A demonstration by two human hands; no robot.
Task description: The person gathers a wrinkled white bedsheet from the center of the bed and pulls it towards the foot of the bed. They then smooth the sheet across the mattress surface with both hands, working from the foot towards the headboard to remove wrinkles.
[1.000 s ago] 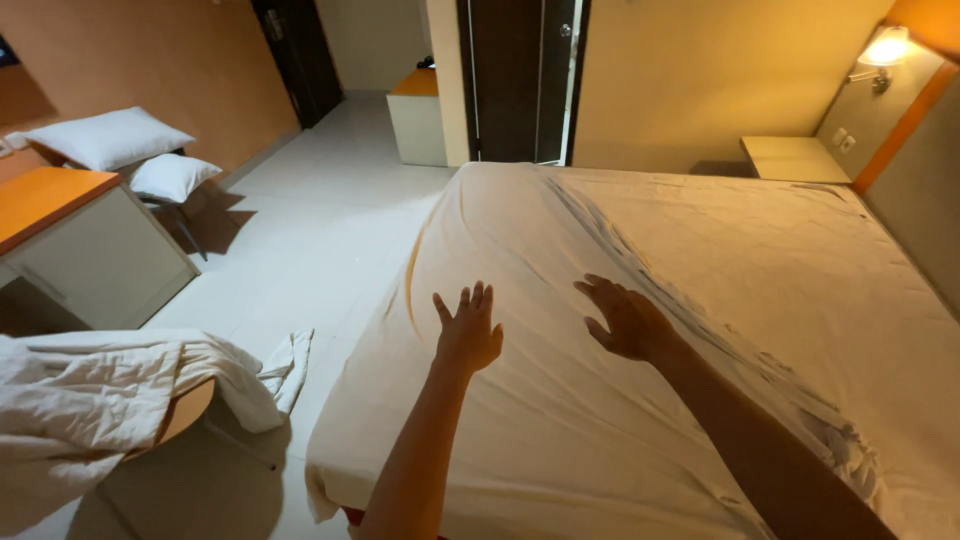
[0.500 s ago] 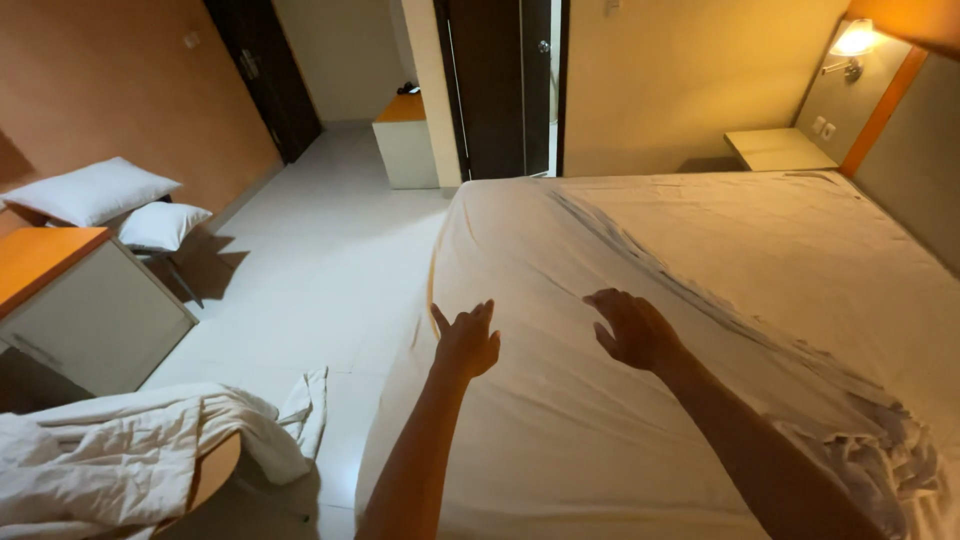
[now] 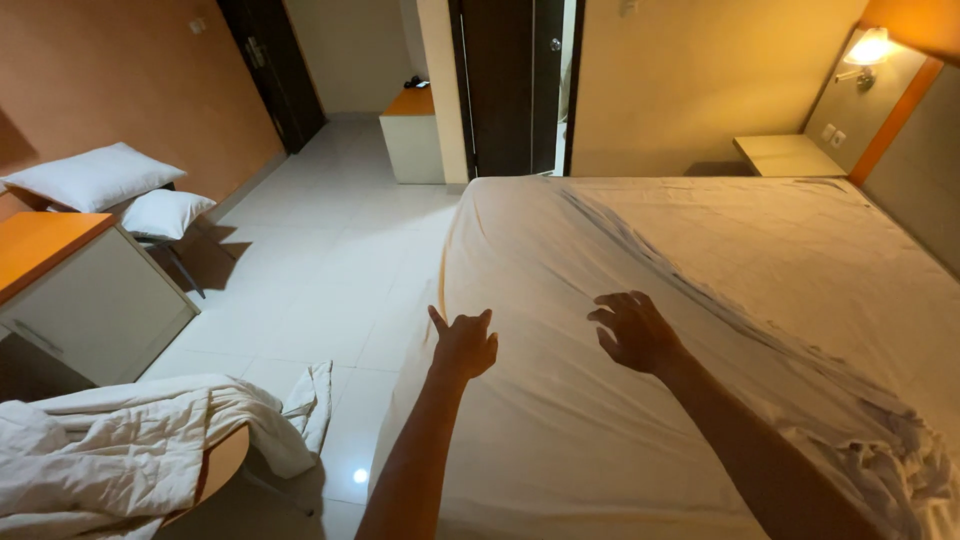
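A wide bed [image 3: 820, 250] is covered by a cream sheet [image 3: 560, 440] with a long diagonal ridge of wrinkles running from its far middle to the near right. My left hand [image 3: 465, 345] hovers over the sheet near the bed's left edge, fingers loosely curled and holding nothing. My right hand [image 3: 632, 332] reaches over the sheet just left of the wrinkle ridge, fingers spread and bent, holding nothing. Whether either hand touches the cloth is unclear.
A crumpled white blanket [image 3: 130, 450] lies over a chair at the near left. An orange-topped desk [image 3: 70, 280] stands left, with two white pillows [image 3: 95, 175] behind it. A low cabinet [image 3: 412, 135], dark doors, a bedside shelf [image 3: 785, 155] and a lit wall lamp [image 3: 868, 50] lie beyond. White tiled floor [image 3: 320, 260] runs along the bed.
The view has swung left and tilted down a little. Both hands have stayed stretched over the sheet, and their fingers have curled in more than a second ago.
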